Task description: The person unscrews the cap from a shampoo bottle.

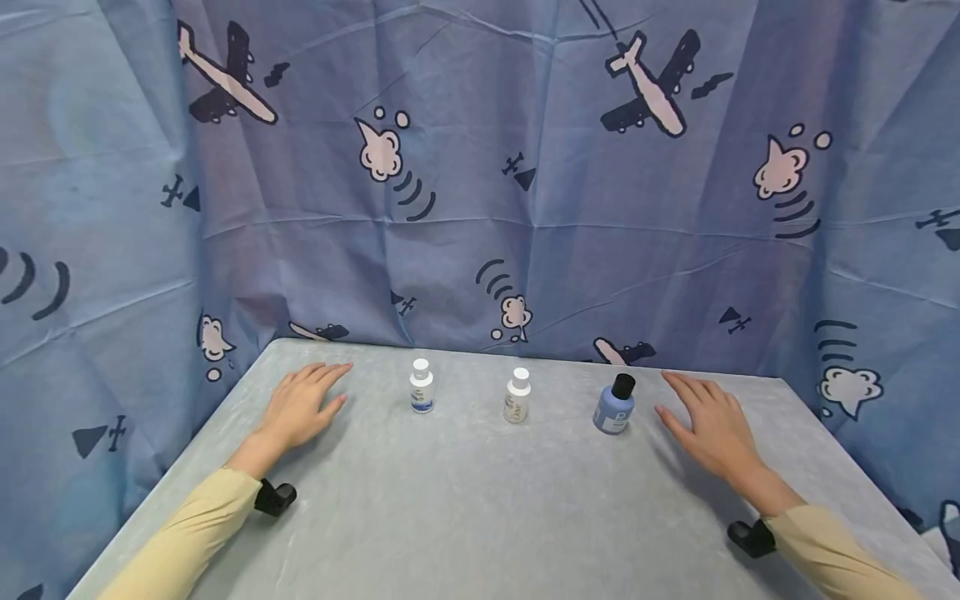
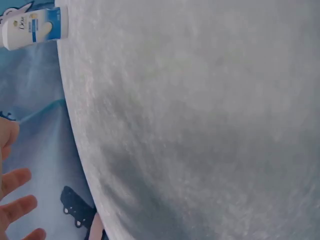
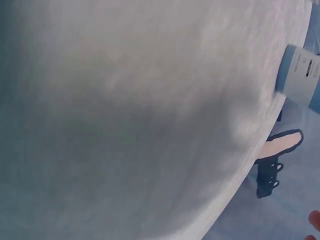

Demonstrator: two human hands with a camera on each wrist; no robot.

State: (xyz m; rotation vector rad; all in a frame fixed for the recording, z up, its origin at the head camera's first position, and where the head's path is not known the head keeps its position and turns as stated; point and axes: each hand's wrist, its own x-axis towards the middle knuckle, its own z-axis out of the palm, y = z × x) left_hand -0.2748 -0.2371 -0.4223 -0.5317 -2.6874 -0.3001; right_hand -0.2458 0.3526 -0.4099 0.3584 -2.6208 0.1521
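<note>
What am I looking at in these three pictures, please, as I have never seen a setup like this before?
There is no machine here, just a person's bare hands. The widest picture comes from a camera worn on the head; the other two come from cameras on the wrists.

In the head view, the left hand and right hand reach over a pale table, with a printed cloth behind it. Between them stand three bottles: from the left, a white bottle with blue on its label, a second white bottle, and a blue bottle with a black cap.

Each wrist view shows mostly table, with fingers and the nearest bottle at the edge. Nothing is in either hand's grip.
</note>
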